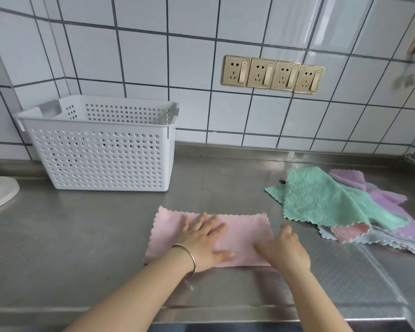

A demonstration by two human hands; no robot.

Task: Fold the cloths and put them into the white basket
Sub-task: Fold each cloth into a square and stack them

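Pink cloth (240,231) on steel desk (82,248): soft, light, probably limp. Left hand (201,240) presses flat, fingers spread; right hand (283,248) pinches its right edge. Grip by corners.

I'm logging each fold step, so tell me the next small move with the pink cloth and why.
Probably fold it in half again, right end over left. The pink cloth lies as a wide strip on the counter, the left hand presses flat on it and the right hand grips its right end. It looks too long to sit neatly in the basket, which seems empty.
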